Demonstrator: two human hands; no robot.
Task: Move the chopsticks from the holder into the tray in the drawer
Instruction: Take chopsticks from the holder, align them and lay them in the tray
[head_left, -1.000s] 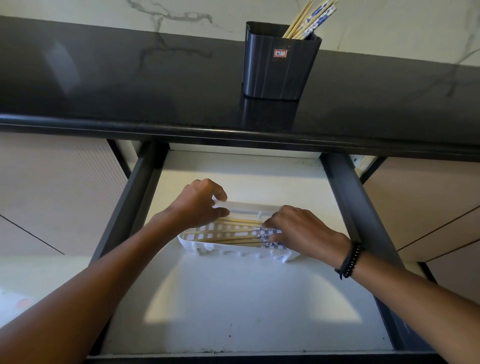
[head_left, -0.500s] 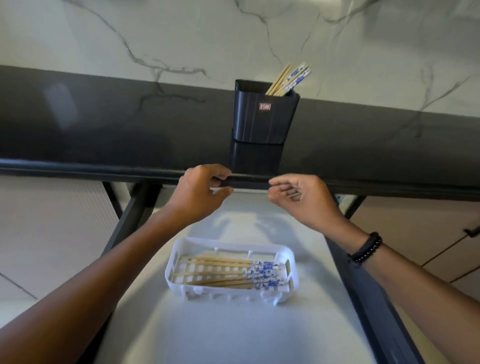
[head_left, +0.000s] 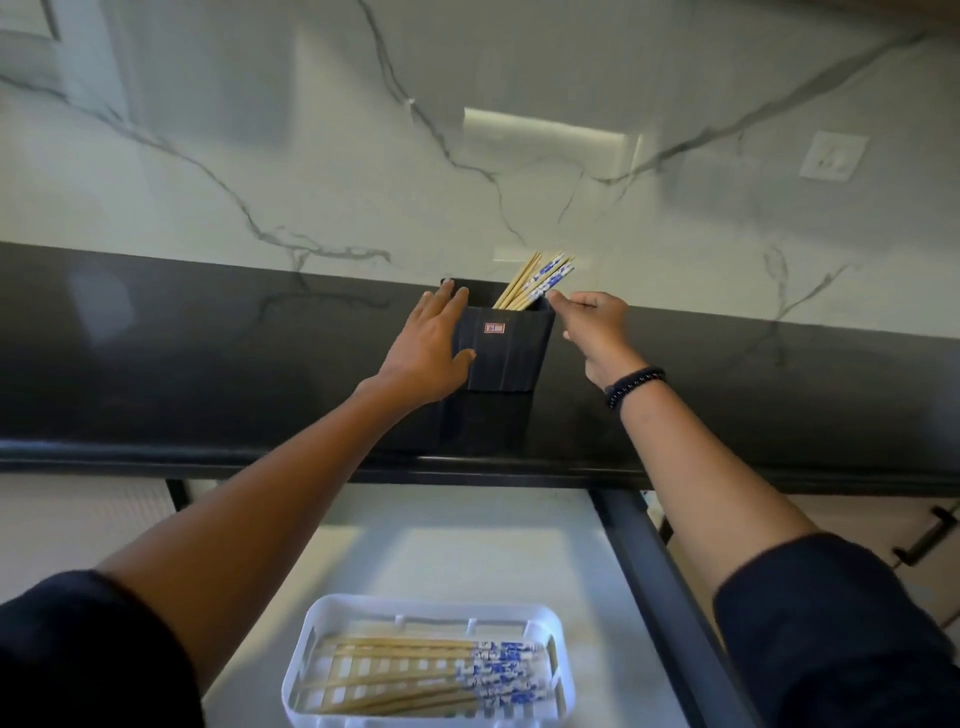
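Bracing the black holder (head_left: 506, 351) on the dark table (head_left: 208, 353), the left hand (head_left: 428, 348) is lying flat against its left side, fingers spread and grasping nothing. Right hand (head_left: 592, 327) is pinching at the holder's right rim beside the upright chopsticks (head_left: 535, 280). More chopsticks are lying flat in the white tray (head_left: 558, 670) in the open drawer (head_left: 519, 551).

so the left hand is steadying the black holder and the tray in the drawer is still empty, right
Not quite. The head view shows the left hand flat against the black holder, but the white tray in the drawer is not empty: several chopsticks already lie in it. More chopsticks remain in the holder.
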